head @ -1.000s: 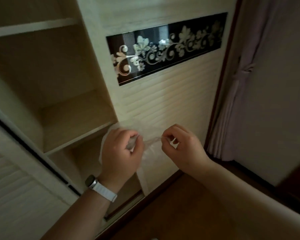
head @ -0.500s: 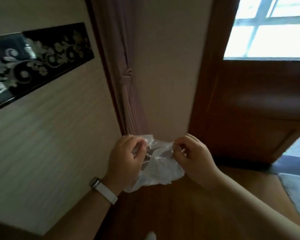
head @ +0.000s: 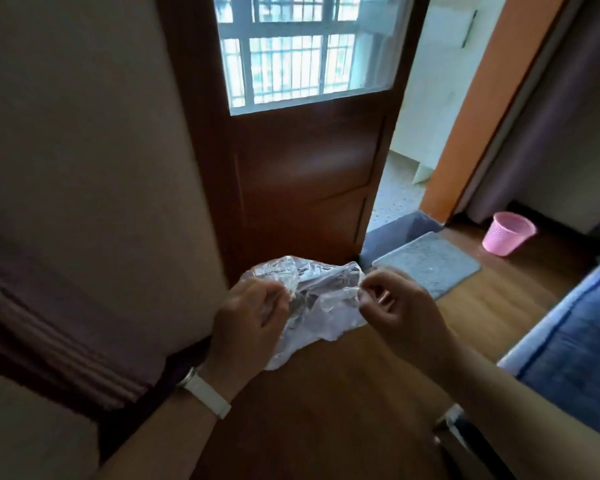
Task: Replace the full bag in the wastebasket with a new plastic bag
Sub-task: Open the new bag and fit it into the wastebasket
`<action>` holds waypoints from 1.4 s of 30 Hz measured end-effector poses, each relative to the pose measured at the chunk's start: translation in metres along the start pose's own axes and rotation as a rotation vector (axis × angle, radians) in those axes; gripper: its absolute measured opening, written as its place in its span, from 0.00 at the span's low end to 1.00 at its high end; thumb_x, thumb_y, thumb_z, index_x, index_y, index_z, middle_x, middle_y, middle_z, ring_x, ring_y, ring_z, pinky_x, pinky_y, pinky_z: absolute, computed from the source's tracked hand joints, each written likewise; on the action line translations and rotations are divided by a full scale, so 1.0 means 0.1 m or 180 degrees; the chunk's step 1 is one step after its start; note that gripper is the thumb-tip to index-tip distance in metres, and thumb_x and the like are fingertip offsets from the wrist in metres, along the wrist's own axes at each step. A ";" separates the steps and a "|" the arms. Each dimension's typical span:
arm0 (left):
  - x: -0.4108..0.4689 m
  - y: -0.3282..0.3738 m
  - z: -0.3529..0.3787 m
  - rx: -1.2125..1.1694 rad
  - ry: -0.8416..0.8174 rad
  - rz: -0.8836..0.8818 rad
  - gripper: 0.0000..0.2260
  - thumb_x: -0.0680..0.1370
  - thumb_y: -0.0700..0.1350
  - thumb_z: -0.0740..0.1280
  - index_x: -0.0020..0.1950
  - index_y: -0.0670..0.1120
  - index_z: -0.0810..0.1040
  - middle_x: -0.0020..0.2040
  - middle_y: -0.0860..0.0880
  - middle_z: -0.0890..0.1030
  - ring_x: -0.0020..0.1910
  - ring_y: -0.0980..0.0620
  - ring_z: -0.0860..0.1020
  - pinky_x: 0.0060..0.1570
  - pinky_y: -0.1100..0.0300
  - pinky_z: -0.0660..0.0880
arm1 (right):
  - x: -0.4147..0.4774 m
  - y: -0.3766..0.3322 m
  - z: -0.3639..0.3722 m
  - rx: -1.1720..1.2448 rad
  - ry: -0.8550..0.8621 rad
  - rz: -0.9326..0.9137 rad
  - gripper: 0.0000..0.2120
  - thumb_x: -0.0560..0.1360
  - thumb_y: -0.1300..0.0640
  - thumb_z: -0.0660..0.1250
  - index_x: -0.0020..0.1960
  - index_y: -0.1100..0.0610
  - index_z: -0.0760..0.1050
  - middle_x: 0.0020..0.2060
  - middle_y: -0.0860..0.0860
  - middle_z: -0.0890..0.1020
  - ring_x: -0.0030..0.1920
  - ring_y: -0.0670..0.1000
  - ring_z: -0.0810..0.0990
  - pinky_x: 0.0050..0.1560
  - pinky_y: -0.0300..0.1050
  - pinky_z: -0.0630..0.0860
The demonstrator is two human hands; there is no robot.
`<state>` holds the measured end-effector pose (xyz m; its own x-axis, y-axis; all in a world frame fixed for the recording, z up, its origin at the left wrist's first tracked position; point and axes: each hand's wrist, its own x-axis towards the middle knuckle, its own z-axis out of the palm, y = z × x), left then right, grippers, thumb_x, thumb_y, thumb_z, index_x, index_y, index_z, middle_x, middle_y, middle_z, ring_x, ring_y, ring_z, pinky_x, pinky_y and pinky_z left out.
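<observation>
A crumpled clear plastic bag (head: 321, 306) hangs between my hands in front of me. My left hand (head: 248, 322), with a white watch on its wrist, pinches the bag's left edge. My right hand (head: 399, 306) pinches the right edge between thumb and fingers. A pink mesh wastebasket (head: 506, 233) stands on the wooden floor at the far right, near the wall, well away from both hands. I cannot tell whether it holds a bag.
A dark wooden door (head: 305, 161) with a barred window stands ahead, open onto a tiled room. A grey mat (head: 426, 265) lies by the doorway. A blue bed edge (head: 575, 334) fills the right side, and a brown curtain (head: 49, 323) hangs at the left.
My view has swung right from the open wardrobe to the door, and the pink wastebasket has come into sight. Both hands keep pinching the bag, now pulled wider apart.
</observation>
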<state>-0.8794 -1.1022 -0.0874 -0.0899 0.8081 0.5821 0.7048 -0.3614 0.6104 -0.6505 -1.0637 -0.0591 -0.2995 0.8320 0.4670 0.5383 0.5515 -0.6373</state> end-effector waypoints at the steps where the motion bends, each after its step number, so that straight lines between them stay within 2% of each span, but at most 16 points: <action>1: 0.07 -0.03 0.09 -0.0101 -0.0032 0.0023 0.09 0.76 0.49 0.64 0.45 0.44 0.80 0.42 0.50 0.80 0.42 0.54 0.78 0.43 0.58 0.76 | -0.01 0.04 -0.03 -0.0077 0.0071 0.0096 0.05 0.72 0.57 0.67 0.41 0.48 0.74 0.36 0.42 0.75 0.37 0.44 0.76 0.36 0.30 0.69; 5: 0.30 -0.03 0.48 -0.0520 -0.0193 0.0061 0.08 0.76 0.49 0.65 0.45 0.45 0.80 0.42 0.52 0.79 0.42 0.54 0.79 0.42 0.56 0.78 | -0.01 0.23 -0.13 -0.0260 0.0231 0.0396 0.03 0.72 0.55 0.66 0.40 0.50 0.74 0.35 0.43 0.75 0.37 0.46 0.76 0.36 0.40 0.73; 11: 0.65 -0.02 1.02 -0.0707 -0.0431 0.0154 0.07 0.75 0.48 0.66 0.43 0.46 0.80 0.40 0.55 0.78 0.40 0.56 0.77 0.40 0.57 0.76 | 0.15 0.66 -0.23 -0.0251 0.0522 0.0686 0.04 0.71 0.57 0.67 0.41 0.48 0.74 0.34 0.42 0.76 0.37 0.43 0.76 0.36 0.32 0.72; 15: 0.89 -0.01 1.36 -0.0600 -0.0467 0.0115 0.05 0.75 0.47 0.65 0.42 0.48 0.79 0.39 0.58 0.78 0.39 0.58 0.77 0.40 0.60 0.75 | 0.38 1.11 -0.30 -0.0099 0.0646 0.0800 0.02 0.70 0.54 0.65 0.41 0.51 0.76 0.35 0.44 0.77 0.38 0.46 0.77 0.37 0.43 0.76; 18: 1.15 0.03 1.77 -0.0578 -0.0386 -0.0168 0.03 0.74 0.46 0.67 0.41 0.52 0.78 0.38 0.59 0.79 0.39 0.58 0.78 0.41 0.57 0.76 | 0.57 1.52 -0.50 0.0036 0.0774 0.0857 0.01 0.70 0.55 0.66 0.41 0.51 0.77 0.34 0.44 0.78 0.37 0.46 0.78 0.38 0.44 0.76; 20: 1.35 0.11 2.09 -0.0676 -0.0420 -0.0505 0.06 0.75 0.43 0.70 0.42 0.54 0.78 0.37 0.55 0.81 0.37 0.55 0.80 0.41 0.52 0.78 | 0.70 1.80 -0.72 0.0066 0.0759 0.0891 0.01 0.71 0.54 0.66 0.41 0.51 0.76 0.34 0.44 0.78 0.37 0.46 0.78 0.38 0.44 0.75; 22: 1.56 0.28 2.41 -0.0737 -0.0515 -0.0607 0.09 0.75 0.41 0.71 0.42 0.56 0.78 0.37 0.53 0.81 0.37 0.52 0.81 0.41 0.50 0.79 | 0.81 2.09 -0.98 0.0020 0.0798 0.0927 0.01 0.71 0.54 0.66 0.41 0.51 0.76 0.34 0.45 0.78 0.37 0.45 0.77 0.38 0.43 0.74; 28: 2.12 0.82 3.34 -0.0744 -0.0634 -0.0267 0.07 0.74 0.40 0.71 0.41 0.52 0.79 0.37 0.55 0.80 0.37 0.57 0.79 0.39 0.62 0.76 | 1.03 2.88 -1.75 -0.0096 0.1021 0.0925 0.07 0.71 0.51 0.63 0.42 0.53 0.76 0.35 0.45 0.77 0.36 0.45 0.76 0.38 0.40 0.73; 32: 2.39 1.01 3.76 -0.0761 -0.0735 0.0007 0.05 0.74 0.40 0.72 0.40 0.49 0.79 0.34 0.57 0.77 0.35 0.60 0.75 0.38 0.71 0.70 | 1.06 3.21 -2.09 -0.0223 0.1231 0.0973 0.03 0.72 0.56 0.64 0.41 0.55 0.75 0.35 0.48 0.77 0.37 0.47 0.76 0.38 0.43 0.74; 36: 2.66 1.13 4.19 -0.0982 -0.0886 0.0181 0.03 0.73 0.44 0.70 0.40 0.51 0.79 0.36 0.56 0.79 0.37 0.57 0.77 0.38 0.66 0.72 | 1.10 3.52 -2.34 -0.0311 0.1400 0.1100 0.06 0.72 0.53 0.63 0.42 0.55 0.76 0.35 0.47 0.77 0.37 0.47 0.75 0.38 0.44 0.74; 39: 2.83 1.21 4.54 -0.1110 -0.1059 0.0276 0.04 0.73 0.51 0.65 0.43 0.52 0.76 0.36 0.55 0.79 0.36 0.56 0.77 0.38 0.60 0.74 | 1.13 3.73 -2.48 -0.0393 0.1523 0.1227 0.03 0.72 0.55 0.65 0.42 0.54 0.76 0.35 0.45 0.77 0.37 0.46 0.75 0.38 0.42 0.73; 42: 3.05 1.29 4.99 -0.1264 -0.1210 0.0348 0.02 0.73 0.48 0.67 0.41 0.51 0.78 0.36 0.55 0.79 0.37 0.57 0.77 0.38 0.61 0.74 | 1.21 4.00 -2.61 -0.0575 0.1615 0.1414 0.02 0.72 0.58 0.66 0.41 0.53 0.75 0.35 0.46 0.76 0.36 0.47 0.75 0.36 0.45 0.73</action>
<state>-0.4653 -0.6697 -0.0990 0.2807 0.8403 0.4638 0.3700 -0.5406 0.7555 -0.2658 -0.7588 -0.0973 0.3607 0.8210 0.4426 0.6603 0.1103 -0.7428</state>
